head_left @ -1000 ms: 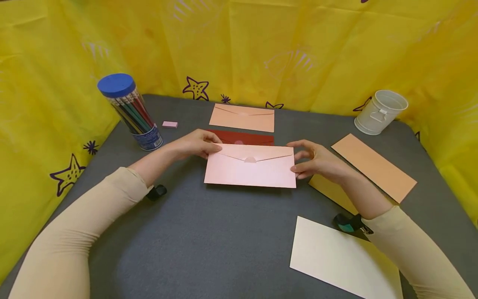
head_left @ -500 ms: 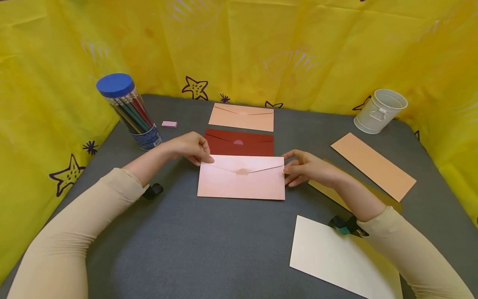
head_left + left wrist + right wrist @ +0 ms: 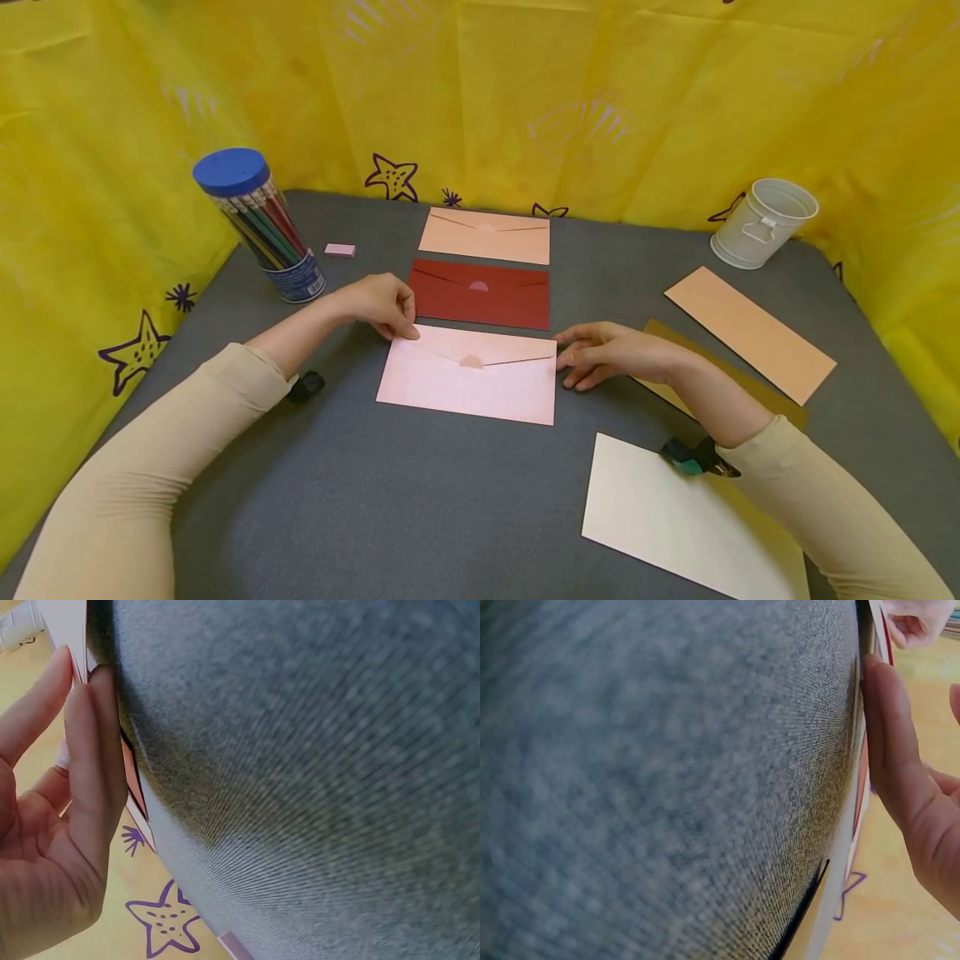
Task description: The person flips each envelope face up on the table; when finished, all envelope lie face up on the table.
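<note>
A pale pink envelope (image 3: 465, 387) lies at the middle of the table, its flap side up with a round sticker-like tab. My left hand (image 3: 381, 307) pinches its upper left corner between thumb and fingers; the left wrist view shows the fingertips (image 3: 94, 686) at the paper's edge. By the envelope's right edge, my right hand (image 3: 611, 354) has its fingers extended and low to the table, and the thumb stands apart in the right wrist view. Just behind lies a red envelope (image 3: 480, 304), and farther back a peach envelope (image 3: 487, 242), forming a column.
On the right lie a peach envelope (image 3: 750, 333), a mustard one (image 3: 720, 375) partly under my right arm, and a cream one (image 3: 675, 517). A white metal bucket (image 3: 761, 225), a pencil tub (image 3: 258, 225) and a pink eraser (image 3: 340, 250) stand toward the back.
The pink envelope has come down toward me and slightly left onto the table, uncovering the red envelope. Both hands moved with it, and the right fingers have loosened from its edge.
</note>
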The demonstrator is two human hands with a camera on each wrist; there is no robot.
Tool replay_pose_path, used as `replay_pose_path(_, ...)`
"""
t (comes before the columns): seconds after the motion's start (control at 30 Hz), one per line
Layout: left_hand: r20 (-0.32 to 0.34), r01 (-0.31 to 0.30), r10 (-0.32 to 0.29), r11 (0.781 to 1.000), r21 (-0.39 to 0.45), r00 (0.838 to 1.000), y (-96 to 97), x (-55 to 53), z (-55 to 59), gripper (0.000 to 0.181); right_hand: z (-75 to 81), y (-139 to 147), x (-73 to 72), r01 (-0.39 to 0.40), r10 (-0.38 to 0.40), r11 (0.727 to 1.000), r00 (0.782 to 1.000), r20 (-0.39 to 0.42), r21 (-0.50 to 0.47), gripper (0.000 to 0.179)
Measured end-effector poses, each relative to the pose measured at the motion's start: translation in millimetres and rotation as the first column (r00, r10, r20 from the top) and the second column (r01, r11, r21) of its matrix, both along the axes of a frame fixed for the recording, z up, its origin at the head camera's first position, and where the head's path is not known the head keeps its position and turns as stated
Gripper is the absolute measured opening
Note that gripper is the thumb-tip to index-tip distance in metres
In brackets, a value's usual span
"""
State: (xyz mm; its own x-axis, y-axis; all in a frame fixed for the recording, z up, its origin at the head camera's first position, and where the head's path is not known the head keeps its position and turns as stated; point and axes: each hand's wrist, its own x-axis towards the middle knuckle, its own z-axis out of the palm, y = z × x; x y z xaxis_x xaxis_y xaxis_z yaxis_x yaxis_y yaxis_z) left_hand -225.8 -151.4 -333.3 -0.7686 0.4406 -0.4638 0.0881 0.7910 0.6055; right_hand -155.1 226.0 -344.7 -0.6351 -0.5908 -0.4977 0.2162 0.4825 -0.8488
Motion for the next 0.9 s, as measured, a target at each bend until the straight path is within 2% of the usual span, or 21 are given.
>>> replay_pose_path(0.3, -0.074, 0.058, -0.061, 0.998, -0.039, 0.995, -1.3, -0.2, -3.4, 0.023, -0.7, 0.8, 0.5, 0.010, -0.010, 1.000, 1.000, 0.021, -0.008, 0.056)
replay_pose_path(0.57, -0.105, 0.039, -0.047, 0.997, -0.071, 0.993, -1.6, 0.0, -4.8, 0.023, 0.1, -1.1, -0.5, 0.017, -0.017, 1.000, 1.000, 0.006, 0.005, 0.054)
replay_pose_path(0.9, -0.109, 0.021, -0.027, 0.998, -0.055, 0.994, -2.2, 0.7, -6.6, 0.024, -2.0, -1.9, -1.1, 0.007, -0.007, 1.000, 1.000, 0.003, 0.010, 0.053)
